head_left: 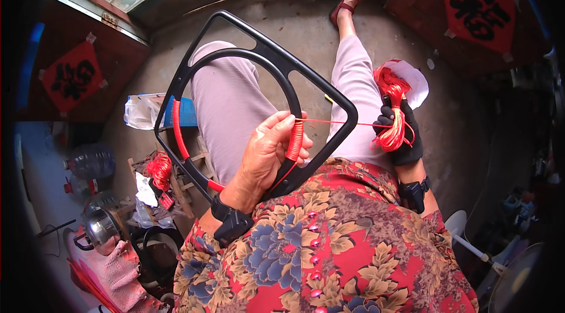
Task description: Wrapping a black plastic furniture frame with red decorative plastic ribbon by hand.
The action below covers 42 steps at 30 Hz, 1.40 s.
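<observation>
A black square-cornered frame (321, 87) with a round inner ring rests tilted over my lap. My bare left hand (268, 151) pinches the ring's near right side, where tight coils of red cord (295, 139) are wound around it. Further red-wrapped stretches (178, 130) show on the ring's left side. My right hand (406, 133), in a black fingerless glove, is closed around a hank of red cord (395, 118). A single strand (335, 121) runs taut from the hank across the frame to my left thumb.
Near my right knee is a red and white bag (415, 77). To the left stand a blue box (187, 114) with plastic on it, a small stool or rack bearing more red cord (159, 170), a large clear bottle (91, 161) and a metal kettle (102, 230). A white fan (456, 224) stands at right.
</observation>
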Tool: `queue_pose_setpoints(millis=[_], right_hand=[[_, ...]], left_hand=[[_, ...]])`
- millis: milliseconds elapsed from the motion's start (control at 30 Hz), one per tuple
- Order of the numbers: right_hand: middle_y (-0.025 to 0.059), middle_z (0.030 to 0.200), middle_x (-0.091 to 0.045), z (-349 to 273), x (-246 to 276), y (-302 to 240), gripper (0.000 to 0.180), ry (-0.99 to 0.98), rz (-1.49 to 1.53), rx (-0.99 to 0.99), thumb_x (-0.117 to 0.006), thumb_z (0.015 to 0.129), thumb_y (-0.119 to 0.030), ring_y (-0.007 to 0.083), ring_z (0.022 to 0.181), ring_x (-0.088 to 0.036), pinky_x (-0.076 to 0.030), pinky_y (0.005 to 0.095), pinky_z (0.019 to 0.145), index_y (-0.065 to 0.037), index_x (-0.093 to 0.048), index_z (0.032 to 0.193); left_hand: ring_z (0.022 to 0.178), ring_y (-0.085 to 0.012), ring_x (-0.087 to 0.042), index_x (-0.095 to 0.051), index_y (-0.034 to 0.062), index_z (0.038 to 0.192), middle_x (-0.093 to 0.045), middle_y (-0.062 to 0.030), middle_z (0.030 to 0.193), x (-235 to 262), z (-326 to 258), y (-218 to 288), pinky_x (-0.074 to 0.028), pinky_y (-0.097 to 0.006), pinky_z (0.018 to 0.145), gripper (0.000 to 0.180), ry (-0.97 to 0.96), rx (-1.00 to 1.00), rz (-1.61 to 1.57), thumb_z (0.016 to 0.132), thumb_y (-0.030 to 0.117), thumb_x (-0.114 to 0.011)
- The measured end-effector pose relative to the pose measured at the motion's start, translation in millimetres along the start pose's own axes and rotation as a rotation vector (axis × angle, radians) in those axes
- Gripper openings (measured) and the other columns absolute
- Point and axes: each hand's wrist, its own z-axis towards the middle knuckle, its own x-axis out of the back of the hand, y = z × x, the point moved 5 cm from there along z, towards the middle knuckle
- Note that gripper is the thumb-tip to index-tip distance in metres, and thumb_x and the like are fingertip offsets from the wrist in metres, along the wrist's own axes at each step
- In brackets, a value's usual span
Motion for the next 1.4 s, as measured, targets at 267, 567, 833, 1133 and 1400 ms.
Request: queue_pose_setpoints(millis=[267,567,833,1133,1400], right_hand=[[0.0052,0.080,-0.052,2,5,-3,0.034,0.029,-0.030,0.039,-0.043,0.095,-0.031,0.0172,0.077,-0.055,-0.044,0.0331,0.080,-0.001,-0.049,0.111],[0.0023,0.068,-0.060,23,54,-32,0.039,0.614,-0.295,0.218,-0.056,0.082,-0.054,0.0292,0.058,-0.059,-0.050,0.0526,0.051,-0.015,-0.059,0.089],[0.0050,0.093,-0.063,84,-25,19,0.024,-0.071,-1.464,0.483,-0.061,0.084,-0.014,0.0096,0.081,-0.058,-0.046,0.0237,0.074,-0.001,-0.060,0.104],[0.0081,0.100,-0.062,69,-71,95,0.034,-0.467,-0.215,-0.399,-0.060,0.085,-0.019,0.0134,0.083,-0.060,-0.049,0.0249,0.076,-0.002,-0.053,0.115],[0.0101,0.108,-0.060,69,-80,70,0.045,-0.324,-0.495,-0.472,-0.061,0.085,-0.022,0.0154,0.086,-0.062,-0.051,0.0260,0.076,-0.003,-0.047,0.123]], left_hand=[[0.058,-0.0169,-0.062,-0.055,-0.0006,0.097,-0.062,-0.0118,0.074,7,1,-15,-0.053,-0.027,0.054,0.021,-0.006,0.059,0.032,0.090,0.019,-0.054],[0.062,-0.0156,-0.065,-0.058,0.0008,0.096,-0.064,-0.0110,0.076,13,-5,-15,-0.054,-0.025,0.056,0.021,0.017,0.025,0.113,0.090,0.021,-0.057],[0.063,-0.0157,-0.065,-0.058,0.0007,0.096,-0.065,-0.0112,0.078,2,-1,-19,-0.054,-0.024,0.057,0.021,-0.072,0.084,0.128,0.091,0.021,-0.056],[0.064,-0.0176,-0.064,-0.055,-0.0042,0.103,-0.064,-0.0134,0.079,-4,0,-21,-0.054,-0.026,0.057,0.029,-0.085,0.074,0.118,0.089,0.021,-0.057],[0.063,-0.0172,-0.064,-0.054,-0.0016,0.098,-0.063,-0.0132,0.077,2,4,-20,-0.054,-0.025,0.056,0.024,-0.038,0.098,0.216,0.089,0.020,-0.056]])
